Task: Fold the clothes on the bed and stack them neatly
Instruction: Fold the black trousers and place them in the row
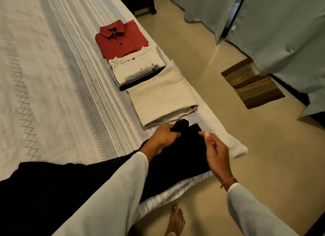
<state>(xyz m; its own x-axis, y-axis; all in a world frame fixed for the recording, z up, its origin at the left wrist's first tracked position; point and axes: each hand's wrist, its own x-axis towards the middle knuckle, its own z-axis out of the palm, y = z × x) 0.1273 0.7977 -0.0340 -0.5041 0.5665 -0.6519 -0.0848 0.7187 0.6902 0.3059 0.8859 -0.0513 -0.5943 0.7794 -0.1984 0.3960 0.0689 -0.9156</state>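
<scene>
My left hand (164, 138) grips a bunched fold of the black garment (177, 158), fingers curled round the cloth near its far edge. My right hand (217, 154) hovers just beside it, above the garment's right part, fingers loosely bent and holding nothing; a ring shows on one finger and a bracelet (228, 180) circles the wrist. Both arms wear pale sleeves (112, 195).

The black garment lies on the bed (52, 77) under and between my hands, near the bed's right edge, and spreads back past my left forearm toward the lower left of the view. Its far right corner lies flat just beyond my right fingertips.

Just beyond my left hand lies a folded beige garment (160, 96), its near edge close to the bunched black cloth. Beyond that, a folded white shirt (135, 68) with dark printing rests on a dark folded piece (140, 81), whose edge shows as a strip between white and beige. Farthest from my hands sits a folded red shirt (121, 40), collar up, its near edge overlapped by the white shirt. The row runs away from me along the bed's right side.

The bedcover is white with grey woven bands. To the right of my right hand is a tan floor (202, 47), with a brown striped mat (253, 82) well apart and pale curtains (281, 33) behind it. My bare foot (175, 220) stands on the floor below my hands.
</scene>
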